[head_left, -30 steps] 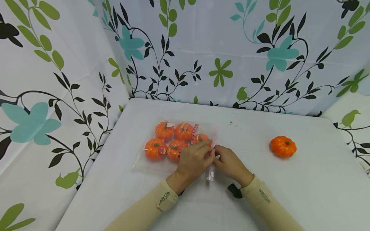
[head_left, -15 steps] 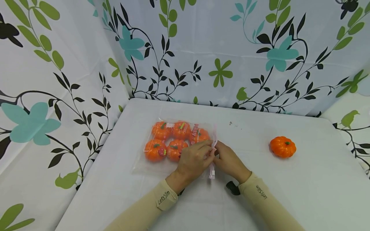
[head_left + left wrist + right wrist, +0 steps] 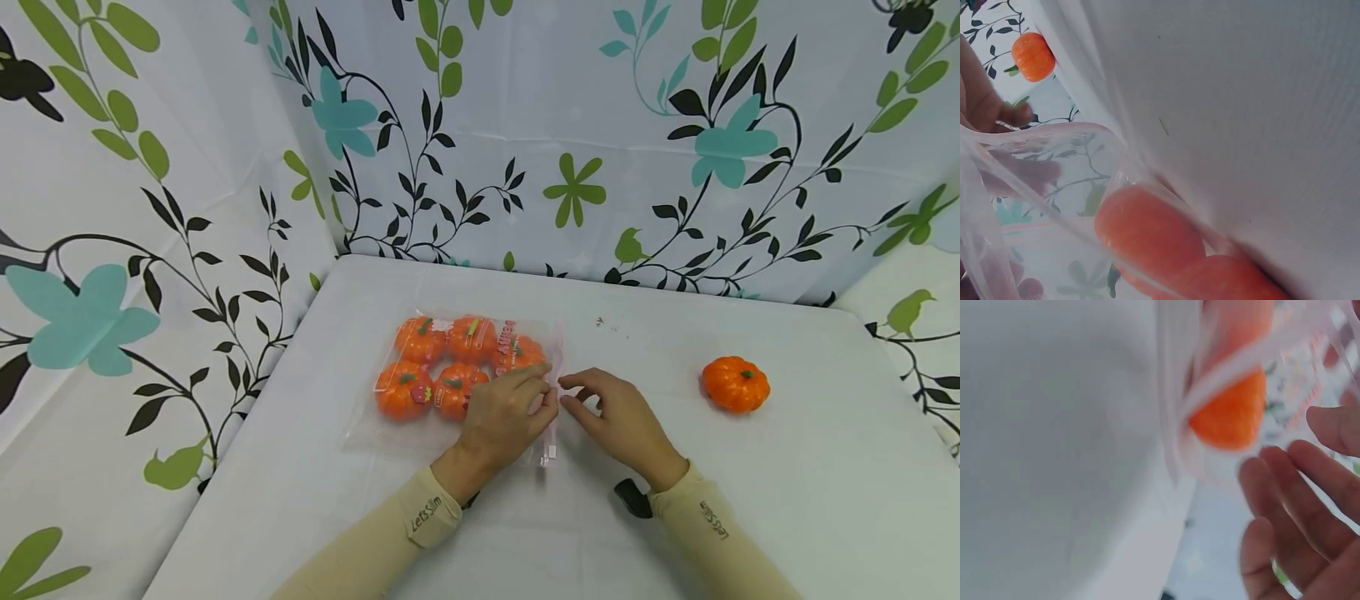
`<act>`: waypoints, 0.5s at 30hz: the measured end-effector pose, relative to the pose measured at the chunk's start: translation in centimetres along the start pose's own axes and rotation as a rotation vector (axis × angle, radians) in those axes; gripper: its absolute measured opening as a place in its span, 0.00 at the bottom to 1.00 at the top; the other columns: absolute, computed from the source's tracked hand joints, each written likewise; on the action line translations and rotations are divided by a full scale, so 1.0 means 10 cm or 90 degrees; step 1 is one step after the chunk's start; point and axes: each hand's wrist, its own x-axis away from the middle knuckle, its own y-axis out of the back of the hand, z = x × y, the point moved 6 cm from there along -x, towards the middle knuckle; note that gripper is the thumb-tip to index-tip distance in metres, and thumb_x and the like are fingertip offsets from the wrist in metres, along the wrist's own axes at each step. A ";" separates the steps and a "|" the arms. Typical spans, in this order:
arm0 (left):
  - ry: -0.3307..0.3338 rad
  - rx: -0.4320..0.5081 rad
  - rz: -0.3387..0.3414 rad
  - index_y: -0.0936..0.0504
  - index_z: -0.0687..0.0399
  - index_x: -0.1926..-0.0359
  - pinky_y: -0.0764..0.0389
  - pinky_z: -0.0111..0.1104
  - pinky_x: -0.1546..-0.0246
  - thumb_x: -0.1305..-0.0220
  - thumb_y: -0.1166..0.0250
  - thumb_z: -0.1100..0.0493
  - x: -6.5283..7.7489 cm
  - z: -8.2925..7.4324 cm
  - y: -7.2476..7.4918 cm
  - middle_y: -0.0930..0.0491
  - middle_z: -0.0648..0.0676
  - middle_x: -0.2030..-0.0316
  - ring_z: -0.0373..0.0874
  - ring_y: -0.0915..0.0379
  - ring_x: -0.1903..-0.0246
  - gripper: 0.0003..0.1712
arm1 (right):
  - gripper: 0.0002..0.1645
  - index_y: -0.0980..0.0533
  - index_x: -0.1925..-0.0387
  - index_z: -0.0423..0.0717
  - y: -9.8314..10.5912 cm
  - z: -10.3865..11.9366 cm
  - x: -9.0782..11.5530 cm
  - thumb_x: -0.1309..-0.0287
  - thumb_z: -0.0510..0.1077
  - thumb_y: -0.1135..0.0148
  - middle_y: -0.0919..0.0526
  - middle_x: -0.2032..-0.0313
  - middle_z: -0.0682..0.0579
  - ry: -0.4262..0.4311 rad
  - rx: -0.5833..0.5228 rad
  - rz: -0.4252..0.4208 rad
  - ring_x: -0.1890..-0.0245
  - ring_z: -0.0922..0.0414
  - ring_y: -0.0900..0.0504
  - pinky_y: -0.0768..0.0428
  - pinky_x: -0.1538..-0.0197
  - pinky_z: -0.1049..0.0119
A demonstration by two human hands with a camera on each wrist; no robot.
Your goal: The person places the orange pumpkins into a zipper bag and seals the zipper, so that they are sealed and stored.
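A clear zip bag [image 3: 375, 433] with pink print lies on the table, holding several small orange pumpkins [image 3: 403, 390]. My left hand [image 3: 504, 410] pinches the bag near its pink zip edge, and a pale slider [image 3: 551, 452] sits at that edge's near end. Just right of the edge is my right hand [image 3: 626, 421], its fingers loosely bent and holding nothing. In the right wrist view its fingers [image 3: 1297, 512] are apart beside the bag's parted mouth, where a pumpkin [image 3: 1232, 415] shows. The left wrist view also shows the mouth gaping above the pumpkins [image 3: 1147, 231].
One loose orange pumpkin [image 3: 735, 384] sits on the white table [image 3: 810, 467] to the right of the bag. A leaf-patterned cloth [image 3: 480, 117] hangs behind and at the left. A black wrist camera [image 3: 633, 497] protrudes by the right sleeve.
My right hand has let go of the zip edge and drawn back slightly to the right. The left hand keeps its place, while the upper pumpkins in the bag have shifted a little left.
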 end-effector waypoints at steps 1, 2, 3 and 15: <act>-0.001 -0.005 0.000 0.12 0.56 0.74 0.17 0.26 0.71 0.46 0.28 0.64 0.00 0.00 0.00 0.11 0.53 0.59 0.41 0.13 0.61 0.02 | 0.18 0.18 0.48 0.45 0.09 -0.02 0.03 0.38 0.45 0.30 0.15 0.53 0.53 0.004 0.017 -0.027 0.59 0.55 0.16 0.17 0.58 0.56; -0.001 -0.007 0.000 0.12 0.56 0.74 0.16 0.27 0.70 0.47 0.28 0.64 0.00 0.00 0.00 0.11 0.53 0.59 0.41 0.13 0.61 0.02 | 0.20 0.18 0.47 0.45 0.18 -0.05 0.06 0.40 0.45 0.28 0.15 0.52 0.53 0.007 0.032 -0.058 0.58 0.54 0.17 0.17 0.57 0.54; -0.001 -0.009 0.000 0.12 0.56 0.74 0.16 0.27 0.68 0.47 0.28 0.64 0.00 -0.01 0.00 0.11 0.53 0.60 0.41 0.13 0.62 0.02 | 0.22 0.18 0.46 0.45 0.27 -0.09 0.08 0.43 0.44 0.26 0.16 0.51 0.52 0.008 0.045 -0.089 0.56 0.53 0.17 0.17 0.55 0.52; 0.006 -0.003 -0.005 0.12 0.56 0.75 0.16 0.28 0.67 0.48 0.28 0.64 0.00 -0.03 -0.01 0.11 0.53 0.60 0.41 0.13 0.61 0.02 | 0.69 0.46 0.23 0.37 1.18 -0.54 0.28 0.65 0.38 0.15 0.46 0.25 0.35 -0.029 0.157 -0.264 0.24 0.36 0.52 0.50 0.26 0.41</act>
